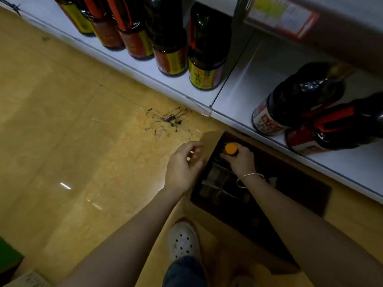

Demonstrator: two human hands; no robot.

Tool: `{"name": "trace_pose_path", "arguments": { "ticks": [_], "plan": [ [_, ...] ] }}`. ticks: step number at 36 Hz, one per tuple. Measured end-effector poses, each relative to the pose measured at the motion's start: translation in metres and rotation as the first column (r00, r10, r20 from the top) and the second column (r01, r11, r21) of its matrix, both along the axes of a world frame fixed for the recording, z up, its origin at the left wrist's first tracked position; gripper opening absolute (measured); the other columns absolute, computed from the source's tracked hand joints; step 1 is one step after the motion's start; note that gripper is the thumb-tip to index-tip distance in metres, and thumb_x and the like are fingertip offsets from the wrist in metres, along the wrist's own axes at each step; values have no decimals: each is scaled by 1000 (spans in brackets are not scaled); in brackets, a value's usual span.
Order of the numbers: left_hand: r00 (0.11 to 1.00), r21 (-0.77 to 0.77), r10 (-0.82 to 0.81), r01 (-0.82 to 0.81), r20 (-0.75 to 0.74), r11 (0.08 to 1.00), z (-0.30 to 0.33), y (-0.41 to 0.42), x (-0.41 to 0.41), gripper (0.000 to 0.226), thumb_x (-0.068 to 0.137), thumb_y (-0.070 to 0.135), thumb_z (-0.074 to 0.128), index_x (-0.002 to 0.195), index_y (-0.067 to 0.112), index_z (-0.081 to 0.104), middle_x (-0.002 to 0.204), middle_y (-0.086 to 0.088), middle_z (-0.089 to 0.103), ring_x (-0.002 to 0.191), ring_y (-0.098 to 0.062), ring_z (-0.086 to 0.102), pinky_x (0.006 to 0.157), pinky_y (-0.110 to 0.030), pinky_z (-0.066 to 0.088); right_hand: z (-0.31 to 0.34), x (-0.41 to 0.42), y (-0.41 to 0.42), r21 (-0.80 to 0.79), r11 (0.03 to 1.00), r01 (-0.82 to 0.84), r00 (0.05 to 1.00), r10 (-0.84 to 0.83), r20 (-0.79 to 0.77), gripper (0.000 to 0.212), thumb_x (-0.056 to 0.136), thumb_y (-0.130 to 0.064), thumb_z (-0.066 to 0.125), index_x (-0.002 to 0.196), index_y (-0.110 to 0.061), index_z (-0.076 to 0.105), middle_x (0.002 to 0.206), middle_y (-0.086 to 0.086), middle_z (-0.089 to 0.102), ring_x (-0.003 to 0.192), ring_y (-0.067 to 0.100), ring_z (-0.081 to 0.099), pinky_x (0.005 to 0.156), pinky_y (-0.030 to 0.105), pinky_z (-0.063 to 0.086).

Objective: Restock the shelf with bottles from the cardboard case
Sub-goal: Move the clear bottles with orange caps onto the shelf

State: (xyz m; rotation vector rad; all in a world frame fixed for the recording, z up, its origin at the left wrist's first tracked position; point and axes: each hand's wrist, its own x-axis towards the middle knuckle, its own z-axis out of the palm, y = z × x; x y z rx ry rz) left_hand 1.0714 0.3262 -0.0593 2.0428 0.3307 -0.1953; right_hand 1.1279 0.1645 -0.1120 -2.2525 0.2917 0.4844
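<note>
While right hand (pixel 240 160) grips bottle (pixel 230 149) (orange cap), left hand (pixel 184 164) hovers

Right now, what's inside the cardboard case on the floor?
The cardboard case holds one orange-capped bottle, gripped by the right hand, plus divider cells that look empty. The arm and shadow hide the rest.

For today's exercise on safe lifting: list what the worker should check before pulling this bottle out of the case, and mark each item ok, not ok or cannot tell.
1. Right hand grips the bottle at its neck: ok.
2. Left hand free to help: ok, it holds nothing.
3. Case flap clear of the bottle: ok.
4. Free shelf space beside the dark bottles: ok.
5. Cap tight: cannot tell.
6. Floor clean: not ok, dark marks.
</note>
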Motion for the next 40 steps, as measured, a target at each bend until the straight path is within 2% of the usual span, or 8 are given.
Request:
{"name": "trace_pose_path", "arguments": {
  "ticks": [5,9,18,24,29,32,36,40],
  "plan": [
    [1000,0,-8,8,-2,1000,-1,4,3,35,84,4,64,115,21,62,103,6,60,92,-11,58,81,-33,53,-1,-3,5,-26,999,-43,997,44,58,29,77,-10,75,104,-3,67,104,15,69,102,29,62,94,38,47],
    [1000,5,-10,10,15,1000,15,0,2,35,84,4,64,115,20,62,103,7,59,92,-9,58,79,-28,53,18,-14,0,-45,995,-92,989,96,113,25,77,-11,76,99,-5,67,97,13,70,96,26,64,84,23,44],
    [994,33,-35,32,101,999,103,-18,-1,31,86,3,63,111,20,64,105,6,61,91,-7,58,76,-12,47,131,-23,-12,-140,974,-178,964,201,174,18,78,-23,75,84,-13,62,80,8,67,87,28,63,71,29,47],
    [986,99,-161,155,54,983,183,-31,-3,56,73,1,73,125,16,57,120,-4,58,107,-21,56,91,-35,50,251,-21,-27,-126,964,-232,935,257,246,26,78,-27,75,74,-21,50,74,8,65,74,21,60,60,23,33],
    [971,81,-235,237,-29,968,257,-47,-7,82,67,6,80,137,28,43,138,3,44,121,-15,46,94,-25,43,358,-16,-40,-79,952,-295,906,305,294,35,77,-27,75,60,-25,45,57,-7,49,55,9,46,53,21,25],
    [970,28,-236,234,60,972,315,-55,-5,79,67,13,83,135,28,45,134,5,48,113,-6,44,85,-12,34,430,-9,-44,-83,947,-311,880,320,352,43,76,-29,76,52,-26,40,52,-12,45,49,2,40,52,21,23],
    [959,-31,-226,235,170,972,397,-64,-4,72,64,15,87,127,17,53,122,6,59,112,-5,52,84,-8,39,522,-13,-49,-149,916,-373,833,402,380,42,79,-38,71,54,-19,43,55,-1,47,55,15,42,55,28,28],
    [949,-71,-203,226,242,972,482,-71,-2,65,62,18,89,118,15,56,111,3,65,104,-8,60,84,-24,51,611,-16,-55,-153,911,-382,782,407,472,42,79,-39,71,62,-8,49,59,6,49,56,17,42,50,29,29]
  ]
}}
